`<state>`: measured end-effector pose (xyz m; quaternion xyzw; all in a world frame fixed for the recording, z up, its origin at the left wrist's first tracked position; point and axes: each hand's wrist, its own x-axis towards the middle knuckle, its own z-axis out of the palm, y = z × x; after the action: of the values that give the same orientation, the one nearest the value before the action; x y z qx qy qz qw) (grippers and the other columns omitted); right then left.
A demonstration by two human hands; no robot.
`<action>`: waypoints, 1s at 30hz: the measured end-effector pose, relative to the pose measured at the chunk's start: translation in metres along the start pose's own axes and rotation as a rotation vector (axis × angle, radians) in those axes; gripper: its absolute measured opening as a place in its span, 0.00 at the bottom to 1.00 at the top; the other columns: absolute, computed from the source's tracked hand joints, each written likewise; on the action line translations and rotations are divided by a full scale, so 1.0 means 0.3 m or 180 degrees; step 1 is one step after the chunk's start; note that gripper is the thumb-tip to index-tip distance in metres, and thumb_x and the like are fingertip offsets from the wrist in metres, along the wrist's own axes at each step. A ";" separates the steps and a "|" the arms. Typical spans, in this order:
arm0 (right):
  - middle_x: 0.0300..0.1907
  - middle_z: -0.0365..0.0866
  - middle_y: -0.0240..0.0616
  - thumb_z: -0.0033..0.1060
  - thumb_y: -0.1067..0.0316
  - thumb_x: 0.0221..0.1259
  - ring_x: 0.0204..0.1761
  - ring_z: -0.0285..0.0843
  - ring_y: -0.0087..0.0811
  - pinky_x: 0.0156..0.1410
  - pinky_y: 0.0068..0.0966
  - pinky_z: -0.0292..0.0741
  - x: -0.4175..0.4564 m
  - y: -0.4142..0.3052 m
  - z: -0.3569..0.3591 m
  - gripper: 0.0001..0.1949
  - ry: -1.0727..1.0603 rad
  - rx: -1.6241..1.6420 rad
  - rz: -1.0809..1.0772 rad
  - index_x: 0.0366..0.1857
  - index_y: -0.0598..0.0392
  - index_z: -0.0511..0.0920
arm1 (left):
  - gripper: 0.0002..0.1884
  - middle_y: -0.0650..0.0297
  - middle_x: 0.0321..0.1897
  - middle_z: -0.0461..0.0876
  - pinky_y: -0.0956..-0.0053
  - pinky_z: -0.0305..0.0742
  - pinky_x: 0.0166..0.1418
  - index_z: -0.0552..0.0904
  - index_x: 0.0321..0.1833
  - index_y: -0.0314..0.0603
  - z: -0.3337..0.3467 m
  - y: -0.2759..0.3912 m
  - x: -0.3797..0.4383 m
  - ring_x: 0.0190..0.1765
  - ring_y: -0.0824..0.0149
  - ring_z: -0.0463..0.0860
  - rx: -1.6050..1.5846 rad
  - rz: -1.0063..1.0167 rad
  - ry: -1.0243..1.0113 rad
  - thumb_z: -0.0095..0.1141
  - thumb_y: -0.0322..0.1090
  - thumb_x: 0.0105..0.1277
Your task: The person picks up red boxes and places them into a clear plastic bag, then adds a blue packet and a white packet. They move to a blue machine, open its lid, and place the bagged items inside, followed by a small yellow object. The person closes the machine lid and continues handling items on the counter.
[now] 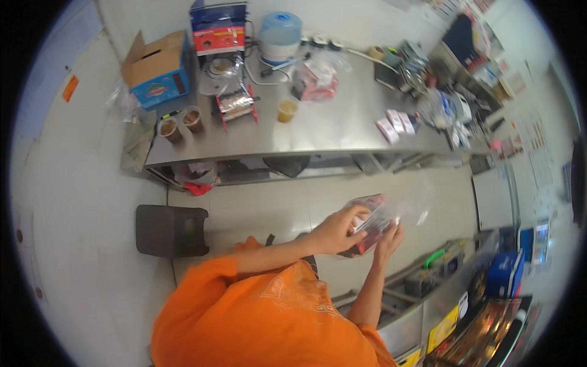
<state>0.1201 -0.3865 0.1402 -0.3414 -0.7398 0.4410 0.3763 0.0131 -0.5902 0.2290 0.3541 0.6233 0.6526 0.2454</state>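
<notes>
A clear plastic bag with red-and-black packages inside (pixel 373 220) is held over the floor in front of my orange shirt. My left hand (pixel 337 231) lies across the near side of it, fingers bent over the top. On the other side, my right hand (pixel 390 241) grips the bag's edge. Loose clear film trails off to the right beyond my right hand. Past the hands, on the steel counter (pixel 330 133), sits a similar plastic bag with red packages (pixel 316 80). Several small white-and-pink packets (pixel 395 126) lie farther right.
A cup sealing machine (pixel 219 55) stands behind two brown drinks (pixel 181 125) and a yellow drink cup (pixel 287 111). Left of it is an open cardboard box (pixel 158 73). A dark plastic stool (pixel 170 231) stands by the wall. Metal racks (pixel 408 293) run along my right.
</notes>
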 end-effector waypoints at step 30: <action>0.39 0.83 0.46 0.58 0.72 0.63 0.40 0.82 0.36 0.48 0.31 0.77 1.037 -0.064 1.338 0.07 -0.0595 -0.0844 -0.1076 0.40 0.64 0.78 | 0.09 0.64 0.37 0.83 0.78 0.75 0.44 0.81 0.48 0.34 -1.352 -0.365 0.094 0.37 0.74 0.79 -0.0110 -0.0931 0.4620 0.52 0.31 0.72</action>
<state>-0.3779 -0.2921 0.1057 -0.2167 -0.8696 0.3004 0.3265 -0.3295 -0.8169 0.1367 -0.2571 0.6592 0.6929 -0.1386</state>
